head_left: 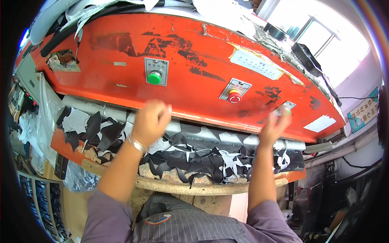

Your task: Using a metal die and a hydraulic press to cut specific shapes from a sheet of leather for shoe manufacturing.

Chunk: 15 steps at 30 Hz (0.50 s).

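Note:
My left hand [152,121], with a metal-banded watch on its wrist, hovers just below a green push button [154,78] on the red machine front [194,87]. Its fingers look curled in, somewhat blurred, and nothing shows in them. Over at the right, my right hand [275,126] is raised with its fingers stretched out, close to a small control plate [288,105] that it partly covers. Whether it touches that plate I cannot tell. Beneath both hands, black and white sheet scraps [194,158] with jagged cut-out edges lie heaped along the machine's ledge.
A red stop button [234,96] sits between my hands on the panel. A wooden rail [190,188] edges the ledge nearest me. Clear plastic bags [79,176] hang at the left, beside a shelf rack [40,202]. A window [320,36] is at the far right.

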Motion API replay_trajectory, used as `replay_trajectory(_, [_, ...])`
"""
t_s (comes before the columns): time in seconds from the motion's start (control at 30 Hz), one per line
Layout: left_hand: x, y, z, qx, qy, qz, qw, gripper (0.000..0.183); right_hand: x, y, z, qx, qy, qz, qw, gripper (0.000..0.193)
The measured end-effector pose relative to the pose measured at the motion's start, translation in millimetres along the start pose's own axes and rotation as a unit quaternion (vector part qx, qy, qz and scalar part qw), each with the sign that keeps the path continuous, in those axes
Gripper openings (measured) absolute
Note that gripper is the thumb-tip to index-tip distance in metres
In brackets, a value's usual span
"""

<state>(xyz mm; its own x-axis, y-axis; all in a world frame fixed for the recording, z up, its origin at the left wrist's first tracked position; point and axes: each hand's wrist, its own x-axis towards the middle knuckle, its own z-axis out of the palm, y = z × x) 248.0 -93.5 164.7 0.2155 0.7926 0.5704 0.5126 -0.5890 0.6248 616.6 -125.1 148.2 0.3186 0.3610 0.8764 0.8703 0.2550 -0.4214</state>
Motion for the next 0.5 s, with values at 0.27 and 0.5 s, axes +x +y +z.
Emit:
replay_trajectory(0.27, [-193,42,30,0.029,-0.241,-0.044,0.969,0.015,-181,-148,-80,0.068,-0.591,-0.086,0.799,0.052])
replay_trajectory(0.5, [-193,47,46,0.068,-0.178,-0.062,0.980,0.015,-186,-145,-76,0.023,-0.588,-0.075,0.805,0.046])
